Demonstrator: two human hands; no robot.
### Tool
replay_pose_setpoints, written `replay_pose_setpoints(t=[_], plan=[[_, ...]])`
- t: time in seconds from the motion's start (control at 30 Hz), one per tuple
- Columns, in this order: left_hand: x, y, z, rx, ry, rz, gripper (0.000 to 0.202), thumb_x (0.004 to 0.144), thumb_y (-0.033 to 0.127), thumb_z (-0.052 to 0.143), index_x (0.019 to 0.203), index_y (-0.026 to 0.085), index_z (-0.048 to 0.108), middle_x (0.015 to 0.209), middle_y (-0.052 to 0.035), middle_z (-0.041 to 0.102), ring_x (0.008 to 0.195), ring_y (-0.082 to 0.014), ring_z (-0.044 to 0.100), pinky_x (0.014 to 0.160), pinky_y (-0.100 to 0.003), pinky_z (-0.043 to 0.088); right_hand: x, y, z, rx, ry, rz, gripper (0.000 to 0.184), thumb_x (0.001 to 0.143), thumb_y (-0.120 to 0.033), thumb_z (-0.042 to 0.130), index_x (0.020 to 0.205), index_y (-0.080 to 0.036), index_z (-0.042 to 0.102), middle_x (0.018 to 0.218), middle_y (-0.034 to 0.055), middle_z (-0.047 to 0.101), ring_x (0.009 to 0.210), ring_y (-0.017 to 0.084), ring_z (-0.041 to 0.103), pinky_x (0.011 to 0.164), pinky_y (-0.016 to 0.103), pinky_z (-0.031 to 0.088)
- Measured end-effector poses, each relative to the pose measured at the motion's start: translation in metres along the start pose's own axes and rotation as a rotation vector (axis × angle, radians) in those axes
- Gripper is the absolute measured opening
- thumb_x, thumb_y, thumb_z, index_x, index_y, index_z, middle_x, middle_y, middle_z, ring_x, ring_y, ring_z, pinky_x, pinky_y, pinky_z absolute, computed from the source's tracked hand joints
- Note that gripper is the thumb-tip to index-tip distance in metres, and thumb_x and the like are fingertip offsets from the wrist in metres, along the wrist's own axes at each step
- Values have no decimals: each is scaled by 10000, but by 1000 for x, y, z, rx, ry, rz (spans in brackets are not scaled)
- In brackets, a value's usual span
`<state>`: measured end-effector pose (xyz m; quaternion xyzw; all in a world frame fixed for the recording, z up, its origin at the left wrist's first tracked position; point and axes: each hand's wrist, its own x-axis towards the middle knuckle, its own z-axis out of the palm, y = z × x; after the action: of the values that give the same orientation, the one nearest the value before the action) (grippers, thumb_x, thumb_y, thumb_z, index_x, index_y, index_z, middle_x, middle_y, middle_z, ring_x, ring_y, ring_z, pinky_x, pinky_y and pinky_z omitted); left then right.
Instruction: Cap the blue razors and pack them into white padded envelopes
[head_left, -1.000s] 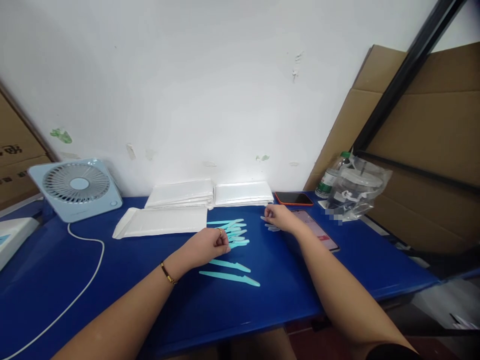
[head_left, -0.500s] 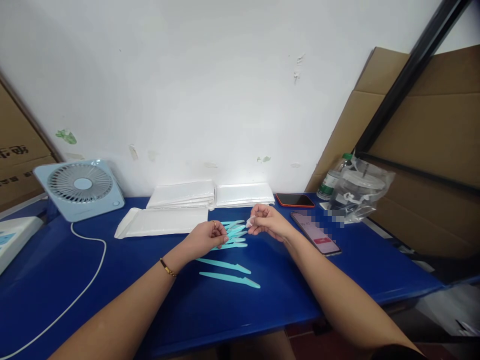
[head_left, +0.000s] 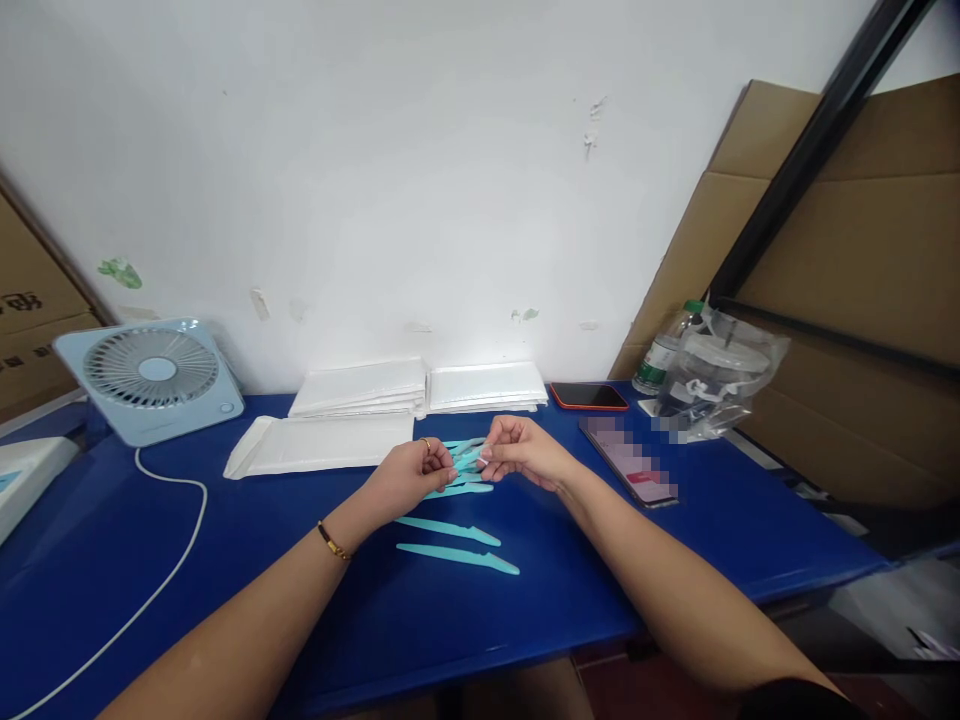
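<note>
My left hand (head_left: 405, 478) is closed, thumb and fingertips pinching a teal eyebrow razor (head_left: 466, 464) over several more of the same kind. My right hand (head_left: 525, 450) is also closed and holds a small white piece (head_left: 484, 457) against the upper end of that razor. What this piece is made of cannot be made out. Fingers hide part of the razors beneath. Nearer to me, two loose razors, a front one (head_left: 459, 558) and one behind it (head_left: 450, 529), lie side by side on the blue table (head_left: 480, 630).
White padded envelopes lie behind my hands: a left stack (head_left: 356, 385), a right stack (head_left: 487, 386) and a single envelope (head_left: 322, 446). A light-blue fan (head_left: 154, 380) with a white cable stands left. On the right are a red-edged phone (head_left: 589, 396), another phone (head_left: 630, 465), a bottle (head_left: 660, 360) and a bagged cup (head_left: 712, 385).
My right hand has moved left with the white piece, up to the razor in my left hand. The left hand keeps its pinch. The view has shifted slightly.
</note>
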<state>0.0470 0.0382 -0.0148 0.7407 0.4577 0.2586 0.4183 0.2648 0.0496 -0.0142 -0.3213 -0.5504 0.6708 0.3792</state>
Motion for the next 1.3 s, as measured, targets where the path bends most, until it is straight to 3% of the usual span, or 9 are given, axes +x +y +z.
replay_pose_setpoints(t=[0.33, 0.53, 0.83, 1.07, 1.17, 1.3], plan=[[3, -4, -2, 6, 3, 41, 218, 763, 401, 555, 795, 187, 534, 695, 10, 616, 636, -126, 568, 601, -243, 438, 0, -2, -3, 9, 50, -17, 282, 654, -288, 747, 750, -143, 526, 667, 32, 689, 591, 159, 680, 490, 197, 528], [4, 1, -11, -51, 35, -4, 266, 751, 441, 541, 796, 179, 538, 679, 15, 555, 632, -120, 522, 598, -237, 426, -8, -19, -20, -114, 226, -210, 227, 661, -285, 742, 727, -144, 577, 698, 36, 698, 634, 154, 682, 554, 218, 537], [0, 9, -14, -69, 52, -57, 303, 752, 476, 510, 792, 177, 541, 698, 8, 551, 601, -110, 475, 542, -220, 387, -10, -12, -18, -409, 154, -236, 212, 658, -280, 724, 786, -135, 639, 679, 56, 704, 730, 208, 692, 687, 315, 545], [5, -3, -9, 43, 6, -15, 322, 771, 489, 482, 805, 182, 575, 696, -3, 587, 622, -136, 509, 589, -253, 414, -3, -2, -6, -539, 49, -249, 188, 647, -274, 714, 773, -142, 671, 784, 58, 708, 728, 183, 676, 699, 299, 541], [7, -9, -9, 261, 74, 11, 302, 789, 470, 464, 794, 204, 606, 720, -9, 612, 667, -162, 534, 598, -270, 405, -8, -12, -22, -735, 92, -231, 218, 692, -288, 668, 859, -151, 693, 771, 53, 708, 714, 172, 662, 676, 278, 525], [3, -7, -12, 437, 151, 95, 278, 769, 436, 513, 905, 222, 627, 900, -36, 629, 843, -201, 554, 694, -289, 422, -21, -33, -64, -1116, 335, -148, 175, 723, -287, 614, 810, -179, 720, 715, 34, 695, 652, 159, 620, 615, 256, 474]])
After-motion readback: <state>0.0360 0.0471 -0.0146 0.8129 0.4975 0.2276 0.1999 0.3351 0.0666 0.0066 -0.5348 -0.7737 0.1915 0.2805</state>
